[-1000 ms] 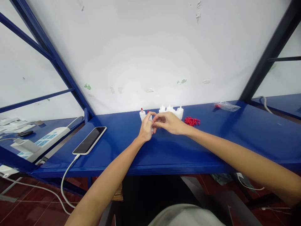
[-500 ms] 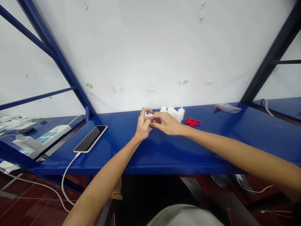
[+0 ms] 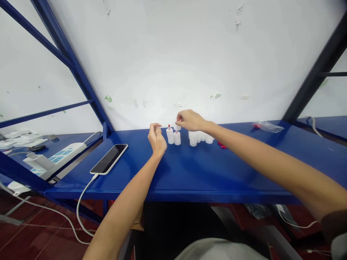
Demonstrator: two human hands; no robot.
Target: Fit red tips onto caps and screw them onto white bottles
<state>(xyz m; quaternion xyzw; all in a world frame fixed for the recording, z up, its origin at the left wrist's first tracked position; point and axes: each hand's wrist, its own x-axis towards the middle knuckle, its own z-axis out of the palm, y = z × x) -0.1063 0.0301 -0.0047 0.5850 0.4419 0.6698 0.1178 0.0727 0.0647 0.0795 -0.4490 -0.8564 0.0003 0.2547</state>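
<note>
At the far edge of the blue tabletop, close to the white wall, the right hand reaches forward with its arm stretched long from the near right, palm down, fingers curled over a small white bottle and pinching its top. That bottle sits above another white bottle, though whether they touch cannot be told. Just left stands a red-tipped white bottle. Further left, the left hand hovers near the bottles with the forearm rising from the near edge, fingers loosely curled inward and holding nothing visible. Right of the right hand's wrist, a cluster of white bottles stands, with red caps partly hidden behind the forearm. A phone lies at left, cable attached.
</note>
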